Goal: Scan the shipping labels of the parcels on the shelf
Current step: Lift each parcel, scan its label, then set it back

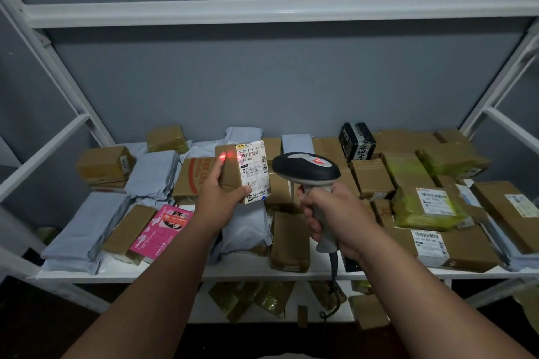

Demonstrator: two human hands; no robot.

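Note:
My left hand [217, 195] grips a small brown cardboard parcel [230, 172] and holds it up above the shelf, its white shipping label [254, 169] turned toward me. A red scan line falls across the top of the label and my fingertips. My right hand [329, 215] grips the handle of a black-and-grey barcode scanner [306, 169], whose head sits just right of the parcel and points at it. The scanner's cable hangs down past the shelf edge.
The white shelf [239, 271] carries several brown boxes, grey mailer bags [87, 224], a pink packet [166, 230], a black box [357, 140] and green-taped parcels [425, 207]. More parcels lie on the shelf below. White frame posts stand at both sides.

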